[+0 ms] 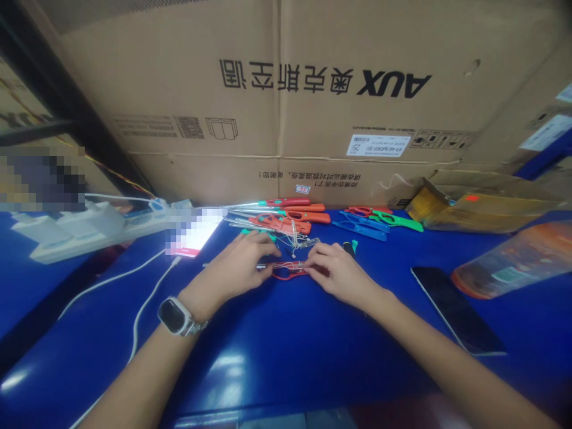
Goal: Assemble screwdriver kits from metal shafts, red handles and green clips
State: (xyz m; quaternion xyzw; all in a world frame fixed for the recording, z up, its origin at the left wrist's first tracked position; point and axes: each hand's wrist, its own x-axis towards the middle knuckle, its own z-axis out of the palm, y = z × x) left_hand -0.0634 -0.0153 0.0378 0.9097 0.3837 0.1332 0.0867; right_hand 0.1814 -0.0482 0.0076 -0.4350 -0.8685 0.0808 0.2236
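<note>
Low over the blue table, a long-nosed lighter with an opened red handle (288, 275) lies between my two hands, thin pale wires showing along it. My left hand (239, 262), with a watch on its wrist, is closed around the lighter where its metal tube meets the handle. The fingers of my right hand (337, 267) pinch the handle's other end; the exact part under the fingertips is too small to make out. Just beyond lie loose wires with small parts (294, 239) and a pile of red and orange lighters (308, 217) with metal tubes.
Blue and green handle shells (395, 220) lie at the back, near an open cardboard box (482, 205). A dark phone (456, 310) and a tipped plastic jar (513, 262) are on the right. On the left are a lit phone (201, 235), white cables and a power strip (102, 235).
</note>
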